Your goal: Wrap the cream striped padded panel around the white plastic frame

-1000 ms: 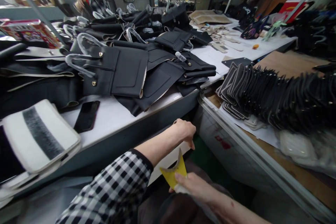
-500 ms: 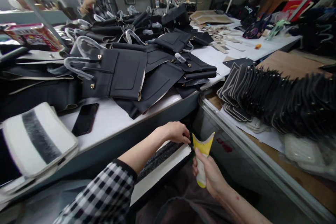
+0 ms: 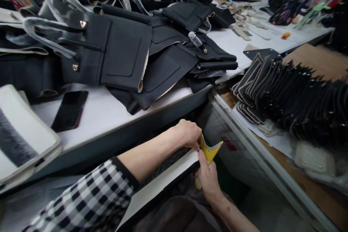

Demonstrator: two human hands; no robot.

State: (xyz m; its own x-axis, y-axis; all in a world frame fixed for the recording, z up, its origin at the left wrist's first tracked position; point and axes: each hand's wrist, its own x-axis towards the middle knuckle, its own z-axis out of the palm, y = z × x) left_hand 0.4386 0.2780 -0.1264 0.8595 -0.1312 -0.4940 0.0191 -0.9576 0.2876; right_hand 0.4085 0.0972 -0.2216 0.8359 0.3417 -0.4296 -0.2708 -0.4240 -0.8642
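Note:
My right hand (image 3: 210, 177) is wrapped round a yellow-and-white scraper (image 3: 211, 151) with a curved notch at its upper end. My left hand (image 3: 191, 134) is closed, its fingertips pointing down beside the scraper; whatever they pinch is hidden. Just below the left hand is the end of a long piece with a white strip (image 3: 160, 186) and a dark, speckled band, which runs down toward my lap. The left forearm covers part of the piece. My right thumb lies close to the strip's end, and I cannot tell whether it touches.
Black leather bag pieces (image 3: 122, 52) with wrapped handles are piled on the white table (image 3: 95, 110). A phone (image 3: 70, 110) and a white panel with a dark band (image 3: 24, 130) lie at left. On the right, black flaps (image 3: 296, 98) stand in a row behind a metal rail (image 3: 261, 152).
My hands have come together, with the scraper now beside the left fingers and tilted more to the right. The view has tipped downward, and the person at the back is out of sight.

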